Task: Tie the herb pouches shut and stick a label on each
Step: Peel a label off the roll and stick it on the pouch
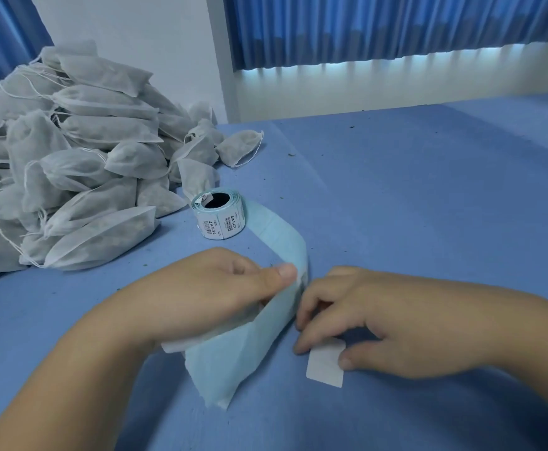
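A roll of barcode labels (221, 215) stands on the blue table (412, 196), and its pale blue backing strip (282, 236) trails toward me. My left hand (214, 291) pinches that strip between thumb and fingers where it folds. A white pouch edge (181, 346) shows under the same hand; most of the pouch is hidden. My right hand (376, 320) pinches a blank-looking white label (326, 362) between fingertips and thumb, just right of the strip. A large heap of grey-white drawstring herb pouches (70, 164) lies at the left.
Blue curtains (396, 27) hang above a lit sill behind the table, and a white wall meets the table's far edge. Small herb crumbs dot the cloth. The strip's torn end (220, 385) lies near the front edge.
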### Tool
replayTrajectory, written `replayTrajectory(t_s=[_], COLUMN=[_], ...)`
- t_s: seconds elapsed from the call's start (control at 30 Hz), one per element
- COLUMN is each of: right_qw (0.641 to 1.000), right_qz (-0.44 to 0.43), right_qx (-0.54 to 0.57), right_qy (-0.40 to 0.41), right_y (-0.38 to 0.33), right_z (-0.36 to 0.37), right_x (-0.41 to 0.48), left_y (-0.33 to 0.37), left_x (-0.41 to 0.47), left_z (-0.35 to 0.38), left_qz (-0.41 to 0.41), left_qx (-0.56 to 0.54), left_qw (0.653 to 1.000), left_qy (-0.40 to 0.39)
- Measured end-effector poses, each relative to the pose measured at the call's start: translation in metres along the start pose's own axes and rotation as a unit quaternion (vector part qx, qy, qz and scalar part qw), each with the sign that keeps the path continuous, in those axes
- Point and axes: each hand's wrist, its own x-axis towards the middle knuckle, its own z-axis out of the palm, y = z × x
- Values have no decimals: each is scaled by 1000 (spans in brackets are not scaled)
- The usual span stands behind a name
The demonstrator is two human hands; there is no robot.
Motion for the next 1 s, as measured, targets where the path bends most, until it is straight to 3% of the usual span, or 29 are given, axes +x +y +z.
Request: replayTrajectory(t_s=[0.13, 0.43, 0.53, 0.63, 0.77, 1.0], right_qw=[1000, 996, 964, 886, 869, 833], right_qz=[17, 52, 49, 45, 86, 53], right_qx=[-12, 77, 220, 302, 287, 252], right_qy=[-4, 15, 144, 348, 394, 489], right_y=[2, 17, 20, 21, 12, 10], right_z=[0, -34, -51, -48, -27, -24], right_x=[-2, -21, -30, -21, 0, 1], left_y=[0, 0, -1, 1, 11, 40], left_x=[-2, 3, 4, 6, 14, 31], left_z=[-5, -10, -12, -11, -6, 12], left_qz=[-36, 8, 69, 109, 132, 153], left_qx=[32, -145, -168, -224, -257, -259], left_qw=[997, 967, 949, 935, 933, 942], left_qy=[62, 210, 258, 253, 214, 151])
